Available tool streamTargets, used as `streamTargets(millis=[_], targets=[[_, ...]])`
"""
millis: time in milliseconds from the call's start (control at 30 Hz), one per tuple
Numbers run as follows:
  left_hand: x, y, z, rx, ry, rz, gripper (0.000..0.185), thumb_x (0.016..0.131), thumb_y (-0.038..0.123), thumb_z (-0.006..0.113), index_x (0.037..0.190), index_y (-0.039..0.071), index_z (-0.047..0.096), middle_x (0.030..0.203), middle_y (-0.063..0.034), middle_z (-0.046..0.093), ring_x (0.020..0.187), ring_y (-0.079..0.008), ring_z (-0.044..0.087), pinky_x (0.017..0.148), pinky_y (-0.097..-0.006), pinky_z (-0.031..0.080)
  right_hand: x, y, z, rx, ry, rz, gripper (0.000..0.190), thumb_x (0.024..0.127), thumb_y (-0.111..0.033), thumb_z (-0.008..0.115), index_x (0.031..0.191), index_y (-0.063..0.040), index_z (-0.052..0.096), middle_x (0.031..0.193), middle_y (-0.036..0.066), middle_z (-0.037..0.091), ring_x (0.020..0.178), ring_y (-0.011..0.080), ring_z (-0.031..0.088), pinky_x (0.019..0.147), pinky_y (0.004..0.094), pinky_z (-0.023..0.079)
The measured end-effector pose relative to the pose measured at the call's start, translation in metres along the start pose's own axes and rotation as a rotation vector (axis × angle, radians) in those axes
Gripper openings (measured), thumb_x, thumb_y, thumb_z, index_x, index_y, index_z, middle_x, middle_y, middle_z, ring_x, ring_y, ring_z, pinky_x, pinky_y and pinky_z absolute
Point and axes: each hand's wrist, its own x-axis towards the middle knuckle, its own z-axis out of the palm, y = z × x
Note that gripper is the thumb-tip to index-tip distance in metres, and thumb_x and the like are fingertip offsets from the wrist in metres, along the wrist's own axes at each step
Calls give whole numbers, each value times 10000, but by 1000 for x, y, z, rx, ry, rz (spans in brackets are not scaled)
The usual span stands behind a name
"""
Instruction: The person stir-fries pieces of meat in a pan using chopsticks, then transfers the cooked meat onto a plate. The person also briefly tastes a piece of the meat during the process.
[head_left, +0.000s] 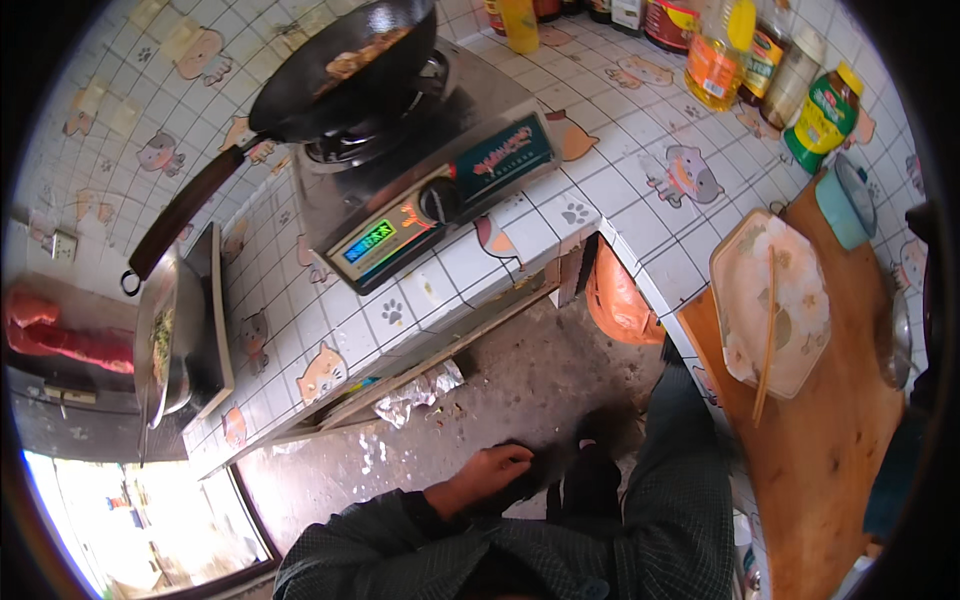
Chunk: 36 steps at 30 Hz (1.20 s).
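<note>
My left hand (484, 474) hangs in front of my body above the floor, fingers loosely curled. No object shows in it, but its palm side is hidden. My right sleeve (679, 427) reaches down beside the wooden board, near an orange plastic bag (619, 296); the right hand itself is out of sight. Ahead, a black wok (300, 97) with browned food pieces (367, 60) rests on a gas stove (442, 202). Its wooden handle (187, 206) points left. To my right, a flowered tray (750, 300) has chopsticks (766, 345) lying across it.
Sauce bottles and an oil bottle (716, 67) line the back wall. A teal container (844, 202) stands on the wooden board (825, 465). On the left, a metal pan (187, 337) holds greenish food. The tiled counter edge (420, 330) runs before me; crumpled foil (420, 394) lies below it.
</note>
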Motion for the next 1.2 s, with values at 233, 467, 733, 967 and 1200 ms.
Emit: streamTargets(millis=[233,467,733,967,1200], targets=[[-69,27,-46,-20,202,-44,231,915,188,639,1084,33,663,940,-95,711,842,-173,701,754,-299,549,-109,-173,-125,553,-179,-253,241,916,-248,611,1016,-29,600,989,192,666,913,385,633,753,439,510],[-185,41,-87,145,176,-140,232,888,270,647,1033,96,700,976,-115,712,887,-267,696,797,-342,546,-41,-353,-219,691,-336,-352,423,958,-410,507,853,-13,610,811,192,670,795,406,640,685,490,493],[-272,-14,-88,-47,336,-97,250,931,226,569,1056,32,665,1084,-127,674,989,-294,653,833,-360,533,-19,-382,-221,569,-702,-121,549,955,-454,447,739,23,612,621,184,624,571,372,622,609,467,499],[-260,69,-130,70,543,-104,280,908,229,621,1117,46,656,981,-164,707,934,-286,690,806,-352,525,-33,-382,-191,420,-5,-610,436,997,-327,445,754,-17,631,717,173,637,657,352,622,616,479,480],[-232,92,-137,-57,473,-133,273,917,178,624,1144,29,652,1031,-131,711,972,-205,675,841,-307,511,-41,-391,-207,1205,-779,241,477,1012,-384,444,749,-7,572,605,143,576,499,266,566,488,424,453]])
